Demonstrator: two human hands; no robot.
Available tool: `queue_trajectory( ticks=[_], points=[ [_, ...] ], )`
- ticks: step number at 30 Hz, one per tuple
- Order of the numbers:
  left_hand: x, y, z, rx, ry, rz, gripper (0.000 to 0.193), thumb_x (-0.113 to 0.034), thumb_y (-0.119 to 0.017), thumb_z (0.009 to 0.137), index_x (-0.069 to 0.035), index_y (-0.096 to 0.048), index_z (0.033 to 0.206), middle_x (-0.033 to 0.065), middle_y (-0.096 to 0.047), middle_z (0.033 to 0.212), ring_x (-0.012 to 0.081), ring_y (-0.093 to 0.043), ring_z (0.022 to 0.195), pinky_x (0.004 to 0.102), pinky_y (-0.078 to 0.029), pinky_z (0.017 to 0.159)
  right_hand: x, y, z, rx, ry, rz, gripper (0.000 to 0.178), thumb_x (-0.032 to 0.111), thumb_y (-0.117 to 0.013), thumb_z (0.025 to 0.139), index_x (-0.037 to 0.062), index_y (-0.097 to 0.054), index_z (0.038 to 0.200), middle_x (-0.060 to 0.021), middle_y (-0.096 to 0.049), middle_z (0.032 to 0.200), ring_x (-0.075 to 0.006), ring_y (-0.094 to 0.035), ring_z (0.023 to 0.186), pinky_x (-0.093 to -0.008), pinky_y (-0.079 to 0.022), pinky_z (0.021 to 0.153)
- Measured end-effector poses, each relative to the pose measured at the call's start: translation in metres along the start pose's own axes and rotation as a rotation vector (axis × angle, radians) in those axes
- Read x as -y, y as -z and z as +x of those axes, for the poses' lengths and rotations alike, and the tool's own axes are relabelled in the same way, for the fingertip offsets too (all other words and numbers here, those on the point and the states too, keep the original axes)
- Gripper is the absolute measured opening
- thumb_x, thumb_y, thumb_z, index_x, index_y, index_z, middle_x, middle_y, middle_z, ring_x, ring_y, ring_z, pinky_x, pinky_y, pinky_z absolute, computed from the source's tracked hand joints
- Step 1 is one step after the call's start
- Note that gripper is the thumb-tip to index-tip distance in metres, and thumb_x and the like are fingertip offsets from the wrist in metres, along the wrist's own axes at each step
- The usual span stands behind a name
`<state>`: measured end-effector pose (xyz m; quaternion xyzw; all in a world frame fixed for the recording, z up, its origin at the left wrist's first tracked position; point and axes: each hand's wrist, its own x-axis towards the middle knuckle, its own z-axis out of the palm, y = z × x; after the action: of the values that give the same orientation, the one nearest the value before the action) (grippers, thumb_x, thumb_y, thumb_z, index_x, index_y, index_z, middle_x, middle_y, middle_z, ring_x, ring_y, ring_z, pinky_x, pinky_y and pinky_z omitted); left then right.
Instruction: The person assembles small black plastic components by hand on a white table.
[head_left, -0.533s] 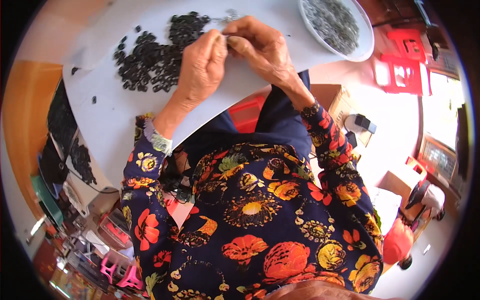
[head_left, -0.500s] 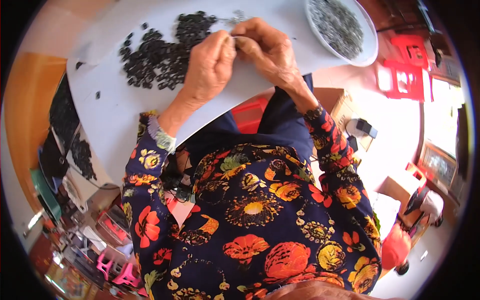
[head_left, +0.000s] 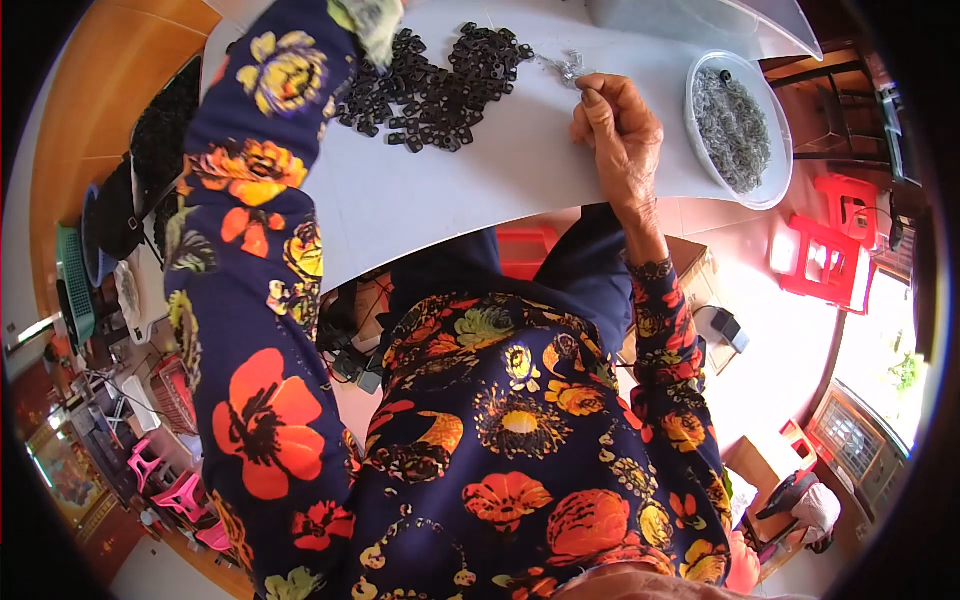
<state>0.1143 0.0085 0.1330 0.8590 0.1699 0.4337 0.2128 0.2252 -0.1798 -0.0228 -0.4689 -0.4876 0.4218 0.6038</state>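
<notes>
Right hand: thumb and forefinger pressed together at the tips; too small to tell if a part is pinched. Small clear pieces lie just beyond the fingertips on the bench. Black pieces heaped to the left. Pale bowl of clear bits at right. Left hand out of frame, fingers can't be judged.

A: On the table?
B: Heap of small parts left of centre; small cluster just right of it; bowl at right end, loose pieces inside.
A: Right hand?
B: Between cluster and bowl, nearer cluster. Stools right of table.
</notes>
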Motion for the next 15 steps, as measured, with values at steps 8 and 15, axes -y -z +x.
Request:
queue_trajectory(
  ticks=[8, 15],
  points=[
    [0.020, 0.058, -0.139, 0.187, 0.366, 0.266, 0.029, -0.023, -0.046, 0.096, 0.000, -0.051, 0.079, 0.0072, -0.052, 0.062, 0.0129, -0.049, 0.056, 0.0278, -0.042, 0.053, 0.005, 0.001, -0.002, -0.003, -0.021, -0.005, 0.012, 0.006, -0.054, 0.094, -0.0041, -0.058, 0.097, -0.0016, -0.055, 0.074, -0.0071, -0.047, 0.059, -0.0219, -0.041, 0.054],
    [0.046, 0.059, -0.219, 0.310, 0.428, 0.479, 0.009, -0.009, -0.056, 0.083, -0.001, -0.053, 0.085, 0.0101, -0.052, 0.075, 0.0271, -0.046, 0.080, 0.0358, -0.041, 0.072, 0.003, 0.003, -0.003, -0.025, -0.031, -0.058, 0.011, 0.005, -0.054, 0.094, -0.0039, -0.058, 0.098, -0.0013, -0.054, 0.073, -0.0070, -0.047, 0.059, -0.0218, -0.041, 0.054]
  ],
)
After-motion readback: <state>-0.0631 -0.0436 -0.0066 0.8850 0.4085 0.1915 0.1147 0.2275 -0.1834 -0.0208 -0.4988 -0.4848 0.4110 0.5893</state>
